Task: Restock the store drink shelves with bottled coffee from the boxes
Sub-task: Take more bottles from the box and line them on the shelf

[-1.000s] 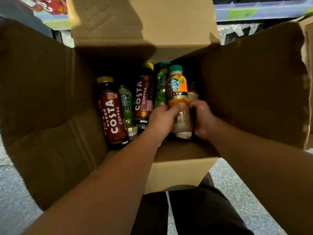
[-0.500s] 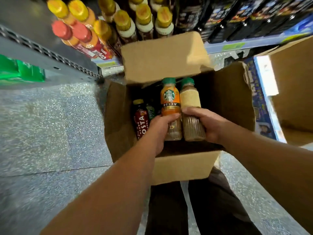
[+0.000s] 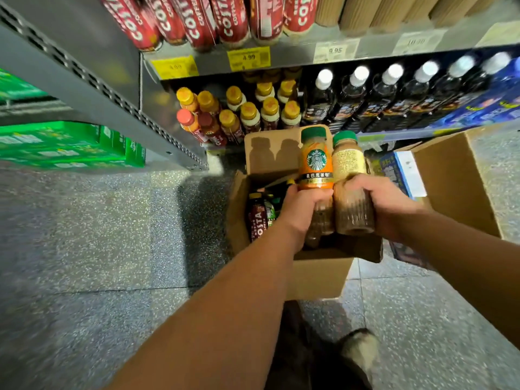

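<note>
Starbucks bottle (image 3: 315, 164) gripped in left hand (image 3: 302, 209), beige bottle (image 3: 349, 161) in right hand (image 3: 382, 204): two bottles.

You stand on a speckled grey floor (image 3: 84, 263) facing grey metal shelving (image 3: 92, 91) with yellow price tags (image 3: 248, 58); green cartons (image 3: 67, 144) at left.

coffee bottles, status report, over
Left hand grips orange-label bottle, right hand grips tan-label bottle. Both bottles above open box. Raised box flap stands just ahead.
</note>
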`<state>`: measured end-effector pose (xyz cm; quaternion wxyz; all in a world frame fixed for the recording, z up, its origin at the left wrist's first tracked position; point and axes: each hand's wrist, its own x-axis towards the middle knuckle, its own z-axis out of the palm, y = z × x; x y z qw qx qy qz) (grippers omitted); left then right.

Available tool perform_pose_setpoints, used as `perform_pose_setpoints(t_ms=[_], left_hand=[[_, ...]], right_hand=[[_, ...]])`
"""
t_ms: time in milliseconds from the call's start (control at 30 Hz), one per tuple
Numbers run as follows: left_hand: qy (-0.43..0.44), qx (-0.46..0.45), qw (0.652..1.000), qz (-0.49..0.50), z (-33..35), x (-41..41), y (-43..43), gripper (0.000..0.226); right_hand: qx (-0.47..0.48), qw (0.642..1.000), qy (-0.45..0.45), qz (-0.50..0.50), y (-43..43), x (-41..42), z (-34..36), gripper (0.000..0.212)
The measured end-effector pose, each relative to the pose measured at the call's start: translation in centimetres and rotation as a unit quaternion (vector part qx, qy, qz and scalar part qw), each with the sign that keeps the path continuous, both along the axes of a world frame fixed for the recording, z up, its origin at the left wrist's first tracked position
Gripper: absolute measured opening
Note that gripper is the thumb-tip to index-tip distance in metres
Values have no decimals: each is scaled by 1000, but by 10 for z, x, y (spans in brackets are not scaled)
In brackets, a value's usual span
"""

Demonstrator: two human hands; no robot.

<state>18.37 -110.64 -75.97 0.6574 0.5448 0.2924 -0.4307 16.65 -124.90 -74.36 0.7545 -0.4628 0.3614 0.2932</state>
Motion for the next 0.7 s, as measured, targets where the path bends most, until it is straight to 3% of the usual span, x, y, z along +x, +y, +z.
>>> perform_pose_setpoints(t_ms=[133,233,400,500,600,700], left_hand=[[-38,25,999,-3,38,-3,-7,45],[-44,31,998,21,63,-12,-13,40],[-77,13,995,55,102,-31,-24,38],[-105,17,993,45,125,-40,-29,42],[-119,13,992,43,147,-52,-34,48],[-140,2,989,42,170,-62,-37,48]], right_hand=[[-58,998,-15,22,-8,-3,30,19],[-127,991,-29,24,-13,-11,51,41],[-79,994,-72,15,-18,-25,94,33],[-50,992,-107,38,-26,-32,120,50],[-88,987,-128,49,-32,-40,146,60],[-117,982,-138,59,-37,-49,167,51]])
